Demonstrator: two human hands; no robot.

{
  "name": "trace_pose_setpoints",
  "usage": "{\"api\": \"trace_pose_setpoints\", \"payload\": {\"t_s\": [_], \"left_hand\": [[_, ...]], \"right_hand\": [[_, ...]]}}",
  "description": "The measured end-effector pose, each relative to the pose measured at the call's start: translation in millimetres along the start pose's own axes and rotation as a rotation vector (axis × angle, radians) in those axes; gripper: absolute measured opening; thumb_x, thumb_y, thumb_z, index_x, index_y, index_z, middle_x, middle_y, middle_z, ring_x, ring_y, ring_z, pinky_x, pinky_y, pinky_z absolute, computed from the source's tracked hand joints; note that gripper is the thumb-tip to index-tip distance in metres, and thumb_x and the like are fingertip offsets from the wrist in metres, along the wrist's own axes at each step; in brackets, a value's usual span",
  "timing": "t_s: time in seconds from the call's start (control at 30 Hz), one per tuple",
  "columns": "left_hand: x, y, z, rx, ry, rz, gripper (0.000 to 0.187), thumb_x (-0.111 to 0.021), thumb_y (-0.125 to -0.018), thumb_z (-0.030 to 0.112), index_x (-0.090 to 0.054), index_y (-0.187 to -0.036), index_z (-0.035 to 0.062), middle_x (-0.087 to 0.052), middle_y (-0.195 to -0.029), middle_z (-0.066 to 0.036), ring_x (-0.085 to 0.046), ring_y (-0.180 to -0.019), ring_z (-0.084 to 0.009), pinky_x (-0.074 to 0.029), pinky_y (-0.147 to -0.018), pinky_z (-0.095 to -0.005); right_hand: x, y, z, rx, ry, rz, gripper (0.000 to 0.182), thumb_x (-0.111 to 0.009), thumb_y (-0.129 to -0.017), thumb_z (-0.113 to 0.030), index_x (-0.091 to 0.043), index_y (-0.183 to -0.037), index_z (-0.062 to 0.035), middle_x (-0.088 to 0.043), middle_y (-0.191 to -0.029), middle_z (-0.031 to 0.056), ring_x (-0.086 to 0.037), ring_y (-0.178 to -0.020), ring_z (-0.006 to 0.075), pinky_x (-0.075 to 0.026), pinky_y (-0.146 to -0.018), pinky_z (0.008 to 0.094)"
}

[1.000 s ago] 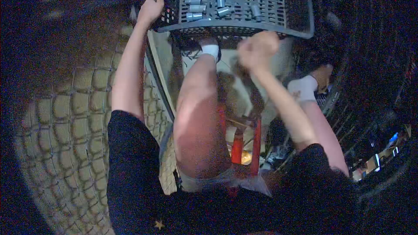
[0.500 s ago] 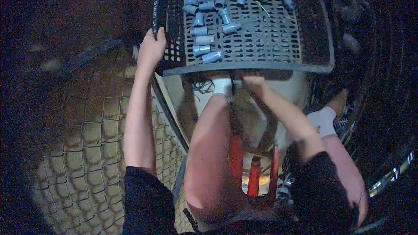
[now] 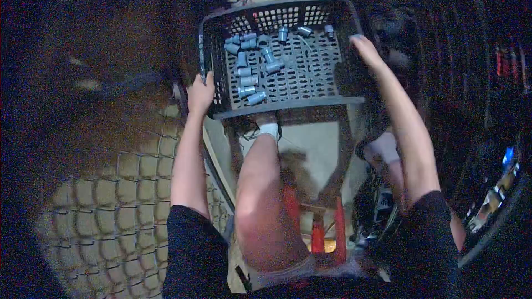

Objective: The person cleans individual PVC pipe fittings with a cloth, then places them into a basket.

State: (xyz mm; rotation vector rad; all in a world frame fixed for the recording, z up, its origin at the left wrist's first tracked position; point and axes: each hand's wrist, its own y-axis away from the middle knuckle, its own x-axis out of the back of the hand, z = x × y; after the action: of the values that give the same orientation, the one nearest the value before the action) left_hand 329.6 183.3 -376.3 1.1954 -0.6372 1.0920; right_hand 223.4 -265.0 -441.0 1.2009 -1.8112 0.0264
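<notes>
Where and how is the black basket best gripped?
Likely by both side rims of the black basket, left hand from the left, right hand from the right: it is wide, with loose fittings mostly at left, so a two-sided grip should steady it.

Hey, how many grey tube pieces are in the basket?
15 that I can make out: 12 grey tube pieces toward the left of the black basket, 3 spread along its far side, middle to right. The far left cluster is crowded, so some may be hidden.
</notes>
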Motion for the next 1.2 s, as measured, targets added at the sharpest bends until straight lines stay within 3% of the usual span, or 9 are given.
{"api": "trace_pose_setpoints", "payload": {"t_s": [0.03, 0.17, 0.3, 0.5, 0.63, 0.8, 0.97, 1.03, 1.2], "left_hand": [[4, 8, 6, -0.001, 0.083, -0.05, 0.047, -0.047, -0.093, 0.045, -0.059, -0.109, 0.0034, -0.065, -0.096, -0.027, -0.062, -0.095, -0.0435, -0.046, -0.085, -0.0485], [31, 30, 18, -0.146, 0.041, 0.04, 0.052, -0.047, -0.093, 0.047, -0.058, -0.113, 0.0007, -0.064, -0.1, -0.028, -0.059, -0.097, -0.0451, -0.046, -0.084, -0.0489], [118, 77, 12, -0.293, 0.086, 0.123, 0.051, -0.048, -0.093, 0.046, -0.06, -0.109, -0.0006, -0.064, -0.1, -0.028, -0.06, -0.096, -0.0447, -0.047, -0.082, -0.0477], [227, 204, 6, -0.409, 0.182, 0.301, 0.051, -0.051, -0.094, 0.045, -0.061, -0.111, -0.0019, -0.066, -0.099, -0.024, -0.062, -0.097, -0.0396, -0.046, -0.085, -0.0413], [298, 349, 5, -0.51, 0.419, 0.278, 0.042, -0.055, -0.095, 0.036, -0.06, -0.105, -0.0039, -0.064, -0.086, -0.01, -0.056, -0.076, -0.0172, -0.044, -0.074, -0.0312], [291, 348, -23, -0.539, 0.571, 0.19, 0.033, -0.058, -0.095, 0.031, -0.06, -0.093, -0.0012, -0.056, -0.075, -0.003, -0.046, -0.072, -0.0093, -0.04, -0.065, -0.027], [257, 490, -61, -0.436, 0.246, 0.131, 0.037, -0.057, -0.095, 0.033, -0.058, -0.081, -0.002, -0.052, -0.064, -0.004, -0.043, -0.064, -0.0084, -0.038, -0.056, -0.0287], [211, 477, -114, -0.536, 0.077, 0.098, 0.035, -0.057, -0.094, 0.033, -0.06, -0.084, -0.001, -0.051, -0.065, -0.001, -0.043, -0.064, -0.0065, -0.037, -0.055, -0.0265], [187, 499, -107, -0.362, 0.338, 0.123, 0.042, -0.056, -0.094, 0.037, -0.062, -0.094, -0.0042, -0.061, -0.071, -0.01, -0.053, -0.065, -0.0154, -0.043, -0.062, -0.0331]], "right_hand": [[-3, 4, 3, -0.081, -0.337, -0.021, 0.05, -0.053, -0.079, -0.041, -0.065, -0.103, 0.0014, -0.067, -0.1, 0.0213, -0.063, -0.095, 0.0343, -0.046, -0.086, 0.0412], [32, 8, 41, -0.101, -0.271, -0.057, 0.047, -0.055, -0.08, -0.039, -0.065, -0.103, 0.0008, -0.068, -0.099, 0.0155, -0.062, -0.091, 0.0243, -0.046, -0.081, 0.0377], [143, 130, -55, -0.036, -0.396, -0.095, 0.026, -0.052, -0.085, -0.03, -0.061, -0.085, -0.0056, -0.059, -0.081, 0.0045, -0.054, -0.081, 0.0155, -0.044, -0.075, 0.0327], [283, 346, -113, 0.079, -0.651, -0.194, 0.023, -0.053, -0.082, -0.026, -0.059, -0.089, -0.0043, -0.06, -0.087, 0.0056, -0.057, -0.08, 0.0162, -0.045, -0.075, 0.0315], [330, 514, -124, 0.276, -0.486, 0.042, 0.023, -0.053, -0.082, -0.025, -0.058, -0.09, -0.0044, -0.058, -0.085, 0.0026, -0.054, -0.08, 0.0126, -0.043, -0.077, 0.0273], [310, 527, -119, 0.425, -0.47, 0.253, 0.021, -0.066, -0.084, -0.023, -0.058, -0.089, -0.0051, -0.055, -0.073, -0.0017, -0.051, -0.07, 0.0078, -0.042, -0.066, 0.0247], [296, 639, -36, 0.392, -0.547, 0.065, 0.029, -0.065, -0.089, -0.027, -0.056, -0.105, -0.0051, -0.057, -0.085, -0.0015, -0.052, -0.078, 0.0069, -0.043, -0.072, 0.0237], [304, 652, -12, 0.392, -0.587, -0.03, 0.031, -0.065, -0.09, -0.028, -0.056, -0.108, -0.0047, -0.059, -0.09, -0.0013, -0.053, -0.082, 0.0067, -0.043, -0.075, 0.0236], [317, 645, -17, 0.299, -0.597, -0.039, 0.032, -0.065, -0.09, -0.027, -0.059, -0.113, -0.0049, -0.062, -0.101, -0.0001, -0.055, -0.092, 0.0076, -0.044, -0.084, 0.0239]]}}
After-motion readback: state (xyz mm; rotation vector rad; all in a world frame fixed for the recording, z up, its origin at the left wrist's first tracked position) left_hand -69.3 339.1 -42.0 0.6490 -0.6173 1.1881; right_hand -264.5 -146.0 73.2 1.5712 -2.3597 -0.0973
